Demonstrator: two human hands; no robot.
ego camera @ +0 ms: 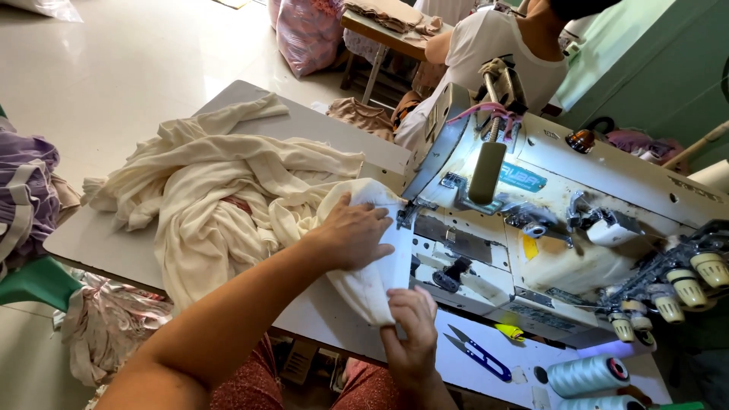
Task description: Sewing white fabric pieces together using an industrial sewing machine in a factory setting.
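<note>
My left hand (353, 231) lies flat, fingers spread, on a piece of cream fabric (228, 190) and presses it against the bed of a white industrial sewing machine (547, 220), close to the presser foot (406, 212). The near end of the same fabric strip is pinched by my right hand (414, 323) at the table's front edge. A heap of the cream cloth spreads to the left over the grey table (91, 243).
Blue-handled thread snips (478, 353) and white thread cones (585, 376) lie at the front right. A person in a white top (493, 45) sits at another table behind the machine. Pink bag (307, 30) on the floor, purple cloth (23, 190) at left.
</note>
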